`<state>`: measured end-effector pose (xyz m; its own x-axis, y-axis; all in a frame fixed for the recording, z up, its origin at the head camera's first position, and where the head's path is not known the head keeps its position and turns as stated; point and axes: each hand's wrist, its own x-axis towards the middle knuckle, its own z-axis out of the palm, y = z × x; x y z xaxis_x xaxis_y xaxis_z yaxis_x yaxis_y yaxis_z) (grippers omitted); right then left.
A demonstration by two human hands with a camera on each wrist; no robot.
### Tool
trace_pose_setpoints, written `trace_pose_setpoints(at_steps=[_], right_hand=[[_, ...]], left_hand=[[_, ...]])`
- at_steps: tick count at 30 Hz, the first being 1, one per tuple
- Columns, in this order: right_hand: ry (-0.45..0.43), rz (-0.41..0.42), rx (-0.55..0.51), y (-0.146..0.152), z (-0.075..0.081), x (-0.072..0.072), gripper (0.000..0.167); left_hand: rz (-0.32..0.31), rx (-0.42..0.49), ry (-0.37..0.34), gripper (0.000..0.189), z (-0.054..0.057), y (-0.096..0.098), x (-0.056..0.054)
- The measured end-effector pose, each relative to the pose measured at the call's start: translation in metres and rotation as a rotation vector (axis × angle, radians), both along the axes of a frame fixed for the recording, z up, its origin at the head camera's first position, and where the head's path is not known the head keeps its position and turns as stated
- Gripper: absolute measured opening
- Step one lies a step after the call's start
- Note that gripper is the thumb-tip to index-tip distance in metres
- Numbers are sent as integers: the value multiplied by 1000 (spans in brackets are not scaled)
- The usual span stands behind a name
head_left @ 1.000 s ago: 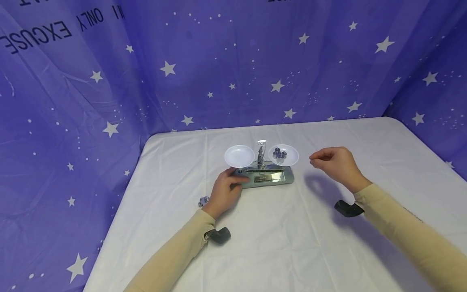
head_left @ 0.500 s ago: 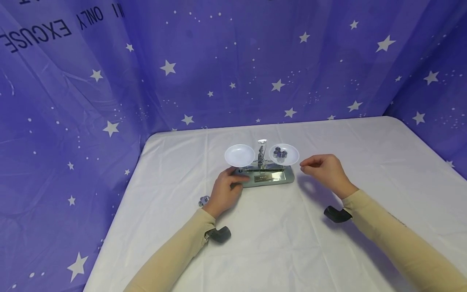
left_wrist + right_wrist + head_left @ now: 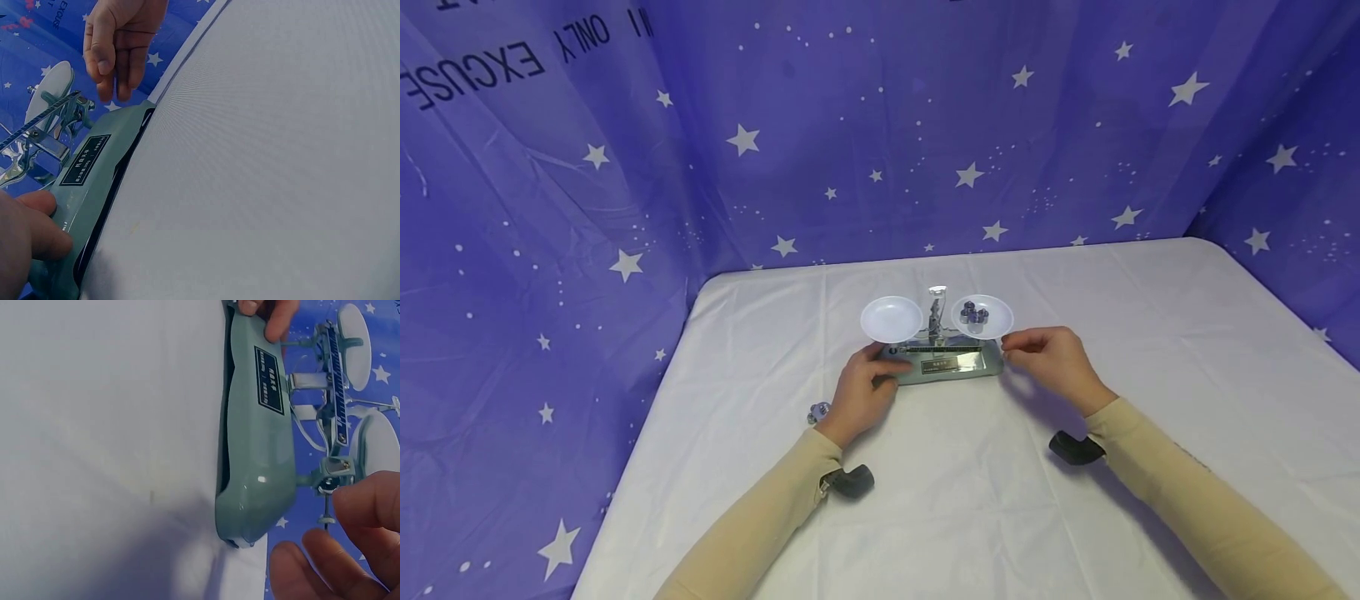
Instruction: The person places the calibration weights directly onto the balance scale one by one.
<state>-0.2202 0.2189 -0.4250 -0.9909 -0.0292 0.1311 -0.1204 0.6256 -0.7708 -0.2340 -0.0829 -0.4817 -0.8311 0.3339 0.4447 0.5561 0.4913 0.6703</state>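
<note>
A green balance scale [image 3: 991, 363] with two white pans stands on the white-covered table. At the base's left end, my left hand [image 3: 859, 392] holds it, with the thumb and a finger on the front casing. My right hand [image 3: 1054, 365] is beside the right end, below the right pan [image 3: 1002, 318]. In the right wrist view its thumb and fingers are apart, close to the small adjusting nut [image 3: 326, 520] on the beam's end; no contact shows. Several small shiny metal pieces [image 3: 973, 314] sit in the right pan. The left pan [image 3: 891, 318] holds nothing visible.
More small shiny metal pieces [image 3: 817, 412] lie on the table left of my left hand. A purple curtain [image 3: 850, 125] with white stars hangs behind and beside the table [image 3: 970, 500]. Dark wrist mounts [image 3: 1075, 448] jut out under both sleeves.
My right hand has moved left and slightly down, from beyond the right pan to the balance scale's right end. The left hand and the scale stay in place.
</note>
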Motion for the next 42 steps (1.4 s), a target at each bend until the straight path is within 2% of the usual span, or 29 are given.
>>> trace_pose_setpoints(at_steps=[7,12,18,31,42], right_hand=[[50,12,48,-7,-8,0,13],[62,44,6,-12,-13,0,13],[21,86,-60,-18,-20,0,18],[72,55,-24,-25,-29,-1,21],[87,77,-25,-25,-32,-2,23]], left_hand=[[5,-8,-16,34,1,0,1],[2,-6,-3,34,1,0,0],[0,1,-2,34,2,0,0],[0,6,0,34,1,0,0],[-19,7,19,34,1,-1,-1]])
